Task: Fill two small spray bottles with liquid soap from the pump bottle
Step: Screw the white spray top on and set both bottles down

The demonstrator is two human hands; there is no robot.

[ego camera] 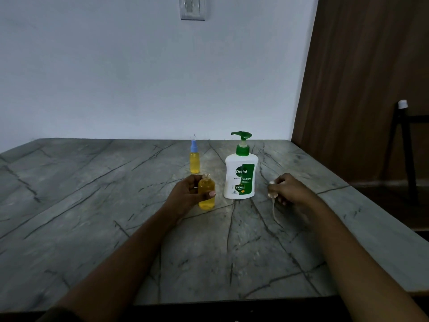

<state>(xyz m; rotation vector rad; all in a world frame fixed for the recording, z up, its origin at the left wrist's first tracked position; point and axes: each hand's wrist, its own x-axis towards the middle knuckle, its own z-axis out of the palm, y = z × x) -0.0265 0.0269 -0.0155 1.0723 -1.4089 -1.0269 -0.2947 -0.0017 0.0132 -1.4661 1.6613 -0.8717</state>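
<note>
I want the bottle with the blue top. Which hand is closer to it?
Left. The left hand is just in front of the blue-top bottle, gripping the open bottle. The right hand, holding a cap, is farther right, past the pump bottle.

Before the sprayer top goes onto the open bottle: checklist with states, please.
1. Grip: the left hand holds the open bottle upright: ok.
2. Neck uncovered, yellow soap up near the shoulder: ok.
3. The right hand pinches the sprayer top, dip tube hanging free: ok.
4. Tube over the neck: not ok, it hangs right of the pump bottle.
5. Clear path between hands: probably not ok, pump bottle stands between them.
6. Behind, the second spray bottle is capped and filled: ok.
</note>
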